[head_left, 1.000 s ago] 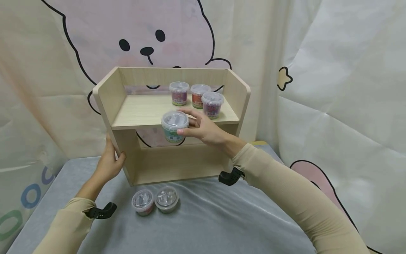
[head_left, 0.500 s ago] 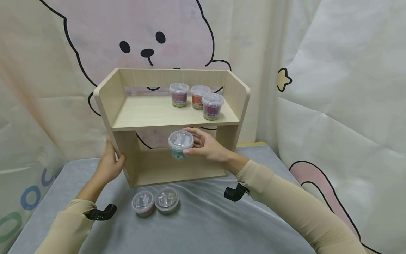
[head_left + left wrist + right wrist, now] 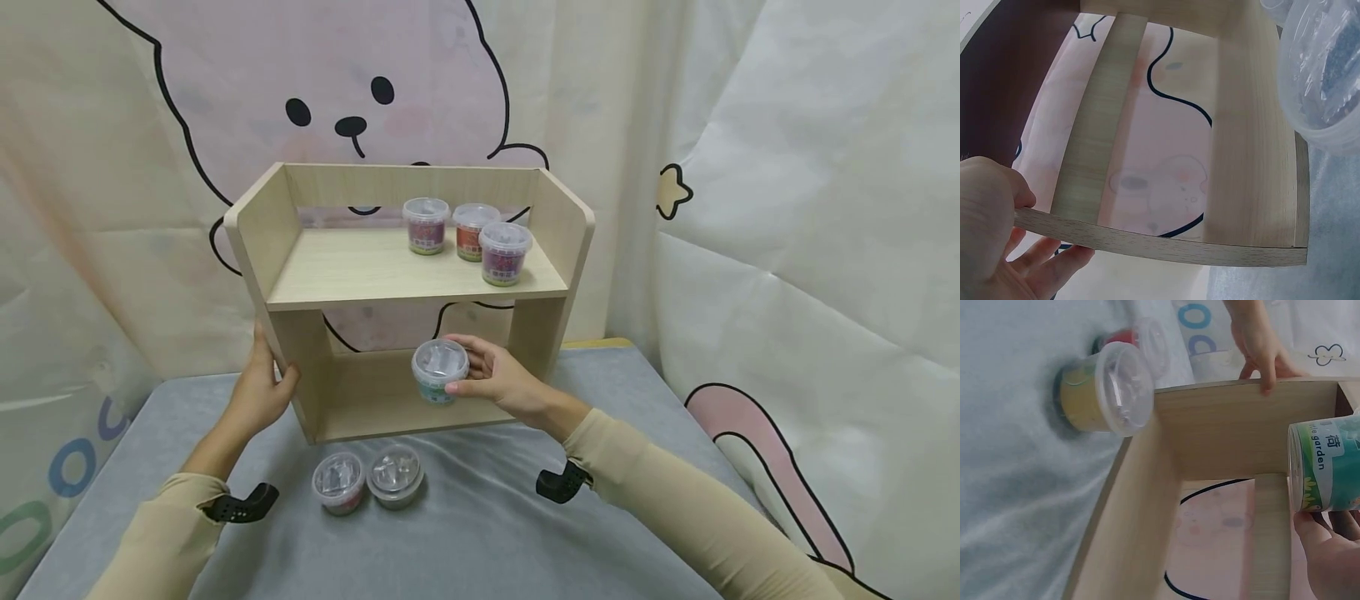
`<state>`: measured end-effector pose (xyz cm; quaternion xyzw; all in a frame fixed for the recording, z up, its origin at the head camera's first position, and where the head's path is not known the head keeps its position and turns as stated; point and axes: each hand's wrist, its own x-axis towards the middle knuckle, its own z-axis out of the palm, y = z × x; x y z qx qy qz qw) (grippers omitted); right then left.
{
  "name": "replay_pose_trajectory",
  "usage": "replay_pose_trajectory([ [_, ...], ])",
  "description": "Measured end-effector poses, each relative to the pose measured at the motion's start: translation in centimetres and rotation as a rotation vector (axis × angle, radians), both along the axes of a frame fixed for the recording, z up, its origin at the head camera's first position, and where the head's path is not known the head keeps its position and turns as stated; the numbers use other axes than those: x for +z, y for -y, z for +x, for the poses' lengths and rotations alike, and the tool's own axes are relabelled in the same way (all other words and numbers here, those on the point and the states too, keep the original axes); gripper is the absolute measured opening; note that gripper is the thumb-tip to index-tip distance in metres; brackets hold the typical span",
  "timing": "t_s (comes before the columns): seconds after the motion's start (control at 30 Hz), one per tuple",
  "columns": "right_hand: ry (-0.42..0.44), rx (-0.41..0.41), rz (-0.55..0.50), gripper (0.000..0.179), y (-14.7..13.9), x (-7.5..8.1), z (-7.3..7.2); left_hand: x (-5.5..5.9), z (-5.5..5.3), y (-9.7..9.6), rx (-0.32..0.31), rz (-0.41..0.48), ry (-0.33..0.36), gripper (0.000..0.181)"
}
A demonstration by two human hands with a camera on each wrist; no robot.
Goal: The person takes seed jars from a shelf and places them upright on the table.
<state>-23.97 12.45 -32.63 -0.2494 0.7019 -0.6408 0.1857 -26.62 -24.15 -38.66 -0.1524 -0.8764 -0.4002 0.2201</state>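
My right hand [image 3: 507, 382] grips a clear-lidded plastic tub [image 3: 440, 372] with a teal label, held in front of the lower compartment of a pale wooden shelf [image 3: 420, 295]. In the right wrist view the tub's label [image 3: 1329, 465] reads "little garden". With thumb on one face and fingers on the other, my left hand [image 3: 259, 388] grips the edge of the shelf's left side panel [image 3: 1147, 239]. Three tubs stand on the upper board: a purple-labelled one [image 3: 426, 227], an orange-labelled one [image 3: 472, 232] and another purple one [image 3: 504, 255].
Two more lidded tubs, one reddish [image 3: 338, 483] and one yellowish [image 3: 1085, 394], stand side by side on the grey-blue cloth [image 3: 480, 533] in front of the shelf. A printed curtain [image 3: 420, 92] hangs behind.
My right hand has carried the teal-labelled tub down from the front of the upper board to the lower compartment, slightly rightward. My left hand stays on the side panel.
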Motion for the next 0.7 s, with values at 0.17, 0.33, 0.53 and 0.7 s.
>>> replay_pose_trajectory([
  [0.17, 0.003, -0.006, 0.012, 0.073, -0.2, -1.2, 0.0, 0.0, 0.1, 0.1, 0.015, -0.011, 0.014, 0.097],
  [0.33, 0.015, -0.004, 0.011, 0.075, -0.5, -2.2, 0.1, 0.0, 0.0, 0.1, 0.023, -0.012, 0.016, 0.096],
  [0.53, 0.032, 0.015, 0.012, 0.076, -0.6, -3.8, 0.4, 0.0, 0.2, 0.1, 0.027, -0.01, 0.015, 0.095],
  [0.7, 0.053, 0.029, -0.007, 0.075, -1.0, -5.5, 0.7, -0.1, 0.3, 0.0, 0.037, -0.021, 0.025, 0.094],
])
